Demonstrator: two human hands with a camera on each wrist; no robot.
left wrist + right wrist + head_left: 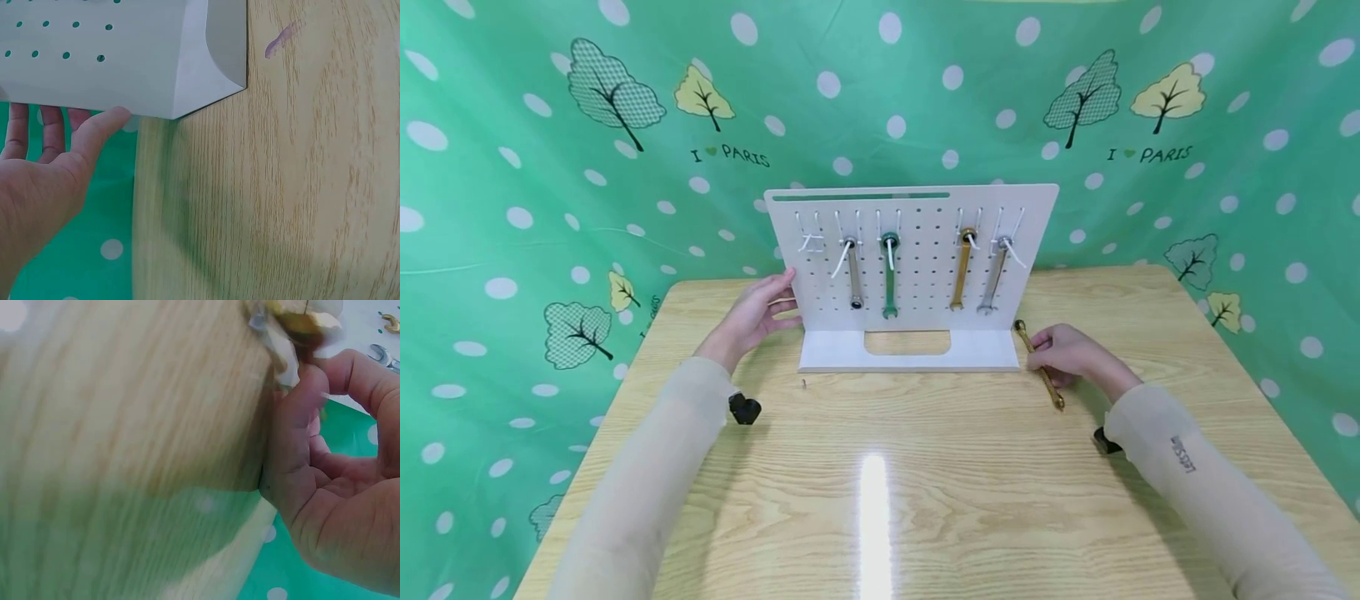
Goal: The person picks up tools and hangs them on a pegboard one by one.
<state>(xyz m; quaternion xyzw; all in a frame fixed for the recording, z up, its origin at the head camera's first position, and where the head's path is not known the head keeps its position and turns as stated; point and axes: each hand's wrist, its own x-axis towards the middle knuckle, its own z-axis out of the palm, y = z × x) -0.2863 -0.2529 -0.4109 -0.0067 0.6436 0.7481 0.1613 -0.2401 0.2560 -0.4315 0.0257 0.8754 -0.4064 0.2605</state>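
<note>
A white pegboard stand [1037, 218] stands upright on the wooden table. My left hand [758, 312] holds its left edge; in the left wrist view the thumb [103, 130] lies at the front edge and the other fingers pass behind the panel. Beside the stand's lower right corner, my right hand [1070, 354] pinches a gold wrench [1048, 386], slanted, with a ring at its upper end. That wrench is blurred in the right wrist view. On the board's hooks hang a green wrench [891, 275], another gold wrench [961, 271] and silver wrenches, one of them [994, 279] at the right.
At the board's upper left is a white hook [810, 242] with no tool on it. A small purple mark [280, 40] shows on the table [775, 500] before the stand. Behind hangs a green dotted curtain [865, 108].
</note>
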